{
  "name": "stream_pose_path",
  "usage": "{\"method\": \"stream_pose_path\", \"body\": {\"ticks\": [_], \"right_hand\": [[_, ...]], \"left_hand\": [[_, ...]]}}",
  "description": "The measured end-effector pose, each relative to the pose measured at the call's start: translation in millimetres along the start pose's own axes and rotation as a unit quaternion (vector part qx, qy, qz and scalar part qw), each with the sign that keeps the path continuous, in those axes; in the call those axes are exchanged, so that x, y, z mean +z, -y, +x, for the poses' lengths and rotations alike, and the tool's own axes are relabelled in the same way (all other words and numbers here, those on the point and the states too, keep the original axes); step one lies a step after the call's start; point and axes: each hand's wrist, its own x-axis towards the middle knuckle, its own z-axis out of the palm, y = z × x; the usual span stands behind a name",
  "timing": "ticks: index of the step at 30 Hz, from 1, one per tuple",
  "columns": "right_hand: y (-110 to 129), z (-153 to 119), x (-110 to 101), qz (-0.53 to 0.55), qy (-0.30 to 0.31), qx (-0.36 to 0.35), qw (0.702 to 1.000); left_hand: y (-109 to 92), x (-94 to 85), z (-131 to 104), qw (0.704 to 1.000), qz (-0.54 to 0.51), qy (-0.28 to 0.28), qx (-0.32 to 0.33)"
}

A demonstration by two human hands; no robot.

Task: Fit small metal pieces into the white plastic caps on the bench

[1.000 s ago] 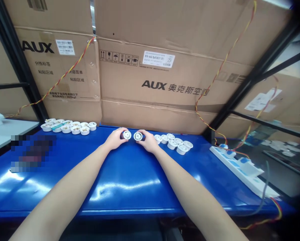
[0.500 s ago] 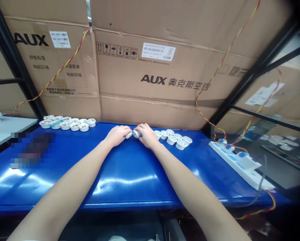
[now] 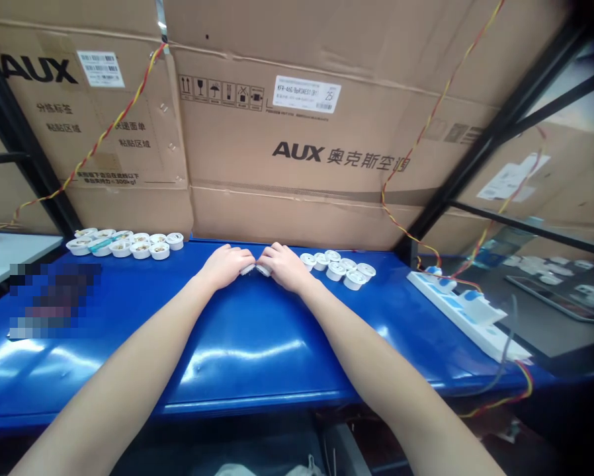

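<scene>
At the back middle of the blue tabletop (image 3: 247, 330), my two hands are close together. My left hand (image 3: 227, 266) is closed, fingers curled over a small white round piece (image 3: 248, 269). A second small white round piece (image 3: 263, 270) is in my closed right hand (image 3: 283, 264), fingers bent over its top. The two pieces lie almost edge to edge, low over the table; whether they touch it I cannot tell. My fingers cover most of both. Just right of my right hand stand several white round cups with flat grey-white tops (image 3: 337, 270).
Several white cups with small parts inside (image 3: 140, 249) stand at the back left, a teal strip (image 3: 102, 245) across some. A white power strip (image 3: 468, 314) lies on the right. Cardboard boxes (image 3: 287, 198) wall the back. A blurred dark object (image 3: 61, 291) lies left.
The two pieces, tilted up with their faces showing before, now sit flatter under my fingers. My hands are still side by side. The whole view has shifted slightly.
</scene>
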Motion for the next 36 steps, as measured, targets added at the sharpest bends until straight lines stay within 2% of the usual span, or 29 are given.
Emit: {"method": "stream_pose_path", "body": {"ticks": [4,6,9,11,13,16,18,20,24,26,29,32,36], "right_hand": [[0,1,0,0.029,0.0,0.014,0.999],[0,0,1,0.043,-0.002,0.05,0.998],[0,-4,5,0.057,0.009,0.16,0.985],[-1,-6,10,0.069,0.042,0.243,0.967],[-2,-7,13,0.08,0.078,0.297,0.948],[-2,-7,11,0.089,0.069,0.318,0.941],[0,-6,5,0.084,0.037,0.326,0.941],[1,-5,-1,0.08,0.031,0.331,0.94],[4,-4,-7,0.107,0.06,0.282,0.952],[4,-4,-6,0.1,0.05,0.277,0.954],[3,-4,-6,0.086,0.043,0.297,0.95],[-1,-5,-10,0.073,0.047,0.333,0.939],[-12,-11,-16,0.006,-0.003,0.389,0.921]], "left_hand": [[2,2.7,0,0.997,-0.073,-0.013,-0.016],[6,7.7,-1,0.992,-0.112,-0.03,-0.046],[12,19.5,-4,0.975,-0.148,-0.066,-0.154],[17,28.3,-5,0.953,-0.173,-0.069,-0.238],[20,36.0,-7,0.945,-0.182,-0.053,-0.267],[22,42.2,-8,0.946,-0.161,-0.045,-0.279],[22,41.7,-8,0.944,-0.143,-0.071,-0.29],[20,38.2,-9,0.941,-0.15,-0.091,-0.289],[15,32.7,-6,0.952,-0.223,-0.039,-0.204],[13,34.1,-4,0.959,-0.202,-0.034,-0.194],[12,39.6,-2,0.965,-0.145,-0.041,-0.214],[13,43.6,-3,0.97,-0.13,-0.034,-0.201],[14,43.4,-2,0.973,-0.13,0.003,-0.189]]}}
